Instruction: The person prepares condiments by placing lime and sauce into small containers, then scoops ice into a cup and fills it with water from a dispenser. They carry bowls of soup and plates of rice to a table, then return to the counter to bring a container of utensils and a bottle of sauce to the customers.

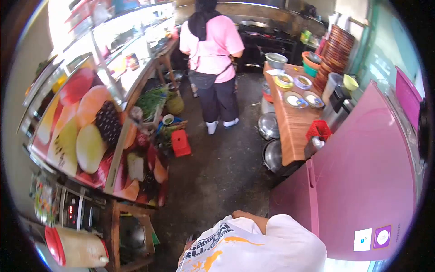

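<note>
One pink refrigerator (358,167) stands at right. A fruit-printed display counter (90,131) occupies the left side. A wooden table (292,131), beyond the refrigerator, bears several dishes (283,81). One person (213,50) in a pink top stands at the far end, back turned. The white shirt (272,247) worn by the camera wearer fills the lower centre. The right hand (239,214) lies at its upper edge; finger position and grip cannot be determined. The left hand cannot be made out.
</note>
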The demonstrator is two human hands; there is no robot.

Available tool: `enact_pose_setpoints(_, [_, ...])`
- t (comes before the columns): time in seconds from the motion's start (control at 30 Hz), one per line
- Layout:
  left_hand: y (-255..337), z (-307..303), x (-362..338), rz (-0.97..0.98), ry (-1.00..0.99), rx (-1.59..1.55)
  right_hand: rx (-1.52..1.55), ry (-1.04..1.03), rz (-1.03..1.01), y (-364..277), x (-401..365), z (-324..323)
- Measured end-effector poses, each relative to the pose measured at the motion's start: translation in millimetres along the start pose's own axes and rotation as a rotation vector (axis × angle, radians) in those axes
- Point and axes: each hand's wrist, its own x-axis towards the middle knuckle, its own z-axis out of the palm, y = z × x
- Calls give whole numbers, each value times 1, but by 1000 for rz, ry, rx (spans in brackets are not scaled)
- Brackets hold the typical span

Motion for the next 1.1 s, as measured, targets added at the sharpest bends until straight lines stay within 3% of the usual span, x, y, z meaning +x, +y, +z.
enact_pose_setpoints(0.03, [16,2,13,3,-27,26,-20,54,-240,11,-11,-4])
enact_pose_setpoints(0.27, [111,5,95,-27,-131,146,437,249,191,44,-47,4])
enact_pose_setpoints(0.33, [139,5,123,-48,-150,168,459,251,175,43,-60,-5])
enact_pose_setpoints(0.37, [152,5,137,-59,-158,177,387,155,246,56,-34,2])
enact_pose_setpoints(0.5, [202,-2,194,-122,-194,232,622,169,436,82,19,-6])
enact_pose_setpoints(0.63, [259,-17,248,-194,-234,323,814,305,498,40,2,-107])
enact_pose_setpoints(0.7, [290,-24,276,-225,-265,384,836,407,454,23,2,-161])
enact_pose_setpoints(0.77, [317,-39,303,-260,-299,442,183,539,14,42,48,-191])
enact_pose_setpoints(0.87, [343,-95,338,-200,-407,479,1188,853,193,13,37,-255])
enact_pose_setpoints(0.93, [379,-117,363,-122,-427,461,1292,849,286,-3,20,-278])
enact_pose_setpoints(0.97, [405,-114,375,-98,-380,457,1295,865,314,-2,20,-277])
enact_pose_setpoints(1.0, [438,-102,396,-199,-230,444,1291,884,338,3,20,-278])
enact_pose_setpoints(1.1, [511,-45,411,69,-144,257,1177,705,582,10,-8,-263])
